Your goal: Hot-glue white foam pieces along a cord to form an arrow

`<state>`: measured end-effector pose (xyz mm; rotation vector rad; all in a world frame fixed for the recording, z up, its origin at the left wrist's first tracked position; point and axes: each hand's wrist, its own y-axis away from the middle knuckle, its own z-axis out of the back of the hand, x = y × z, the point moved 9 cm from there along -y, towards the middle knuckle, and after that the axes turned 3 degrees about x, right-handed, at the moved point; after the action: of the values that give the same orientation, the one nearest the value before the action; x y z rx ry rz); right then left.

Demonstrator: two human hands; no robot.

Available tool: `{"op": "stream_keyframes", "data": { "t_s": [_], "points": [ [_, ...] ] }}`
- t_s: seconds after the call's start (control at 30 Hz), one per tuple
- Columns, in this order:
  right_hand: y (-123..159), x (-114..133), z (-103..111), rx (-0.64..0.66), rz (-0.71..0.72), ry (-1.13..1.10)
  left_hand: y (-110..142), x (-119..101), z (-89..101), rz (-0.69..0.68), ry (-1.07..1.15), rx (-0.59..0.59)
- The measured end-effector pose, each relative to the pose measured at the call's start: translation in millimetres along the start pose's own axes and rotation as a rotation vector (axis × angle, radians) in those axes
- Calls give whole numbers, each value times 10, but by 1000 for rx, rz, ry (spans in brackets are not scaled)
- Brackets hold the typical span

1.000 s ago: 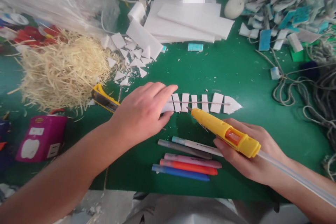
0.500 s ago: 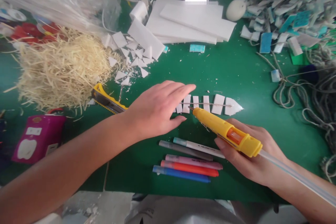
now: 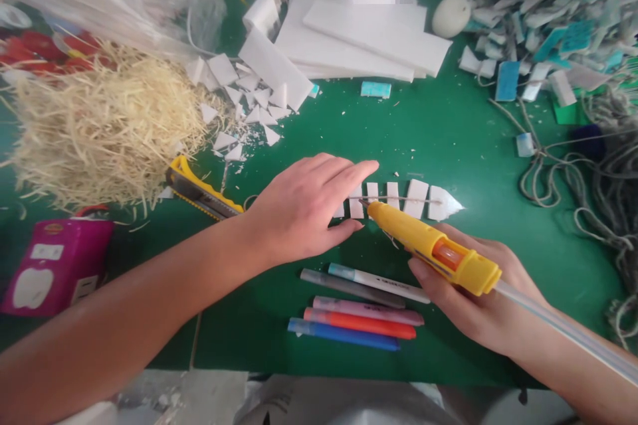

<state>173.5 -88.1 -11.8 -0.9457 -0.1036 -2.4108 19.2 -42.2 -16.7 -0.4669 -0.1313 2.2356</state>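
My right hand [image 3: 473, 302] grips a yellow glue gun [image 3: 431, 246] with a clear glue stick trailing from its back. The nozzle touches a thin string lying across a row of small white foam pieces [image 3: 416, 198] on the green table [image 3: 438, 139]. The rightmost piece is pointed. My left hand [image 3: 306, 206] lies flat, fingers together, pressing down on the left end of that row and hiding several pieces.
Several coloured marker pens [image 3: 356, 309] lie near the front edge. A yellow utility knife [image 3: 199, 189] sits left of my hand, next to a straw pile [image 3: 104, 129]. White foam sheets [image 3: 359, 40], foam scraps [image 3: 239, 96], a purple box [image 3: 50, 265] and tangled cord [image 3: 588, 172] surround the middle.
My left hand has slid right along the foam row, covering more pieces. The glue gun's tip has moved a little right along the string.
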Motion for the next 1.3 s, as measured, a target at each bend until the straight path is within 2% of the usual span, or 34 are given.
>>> {"op": "stream_keyframes", "data": {
  "t_s": [0.27, 0.57, 1.17, 1.3],
  "points": [
    [-32, -7, -20, 11, -18, -20, 68, 19, 12, -32, 41, -99],
    [-51, 19, -26, 33, -22, 37, 96, 5, 181, -50, -15, -257],
    [-59, -10, -16, 3, -12, 18, 68, -8, 104, -109, -38, -261],
    [-70, -6, -34, 38, -32, 11, 61, -1, 114, -84, -46, -250]
  ]
}}
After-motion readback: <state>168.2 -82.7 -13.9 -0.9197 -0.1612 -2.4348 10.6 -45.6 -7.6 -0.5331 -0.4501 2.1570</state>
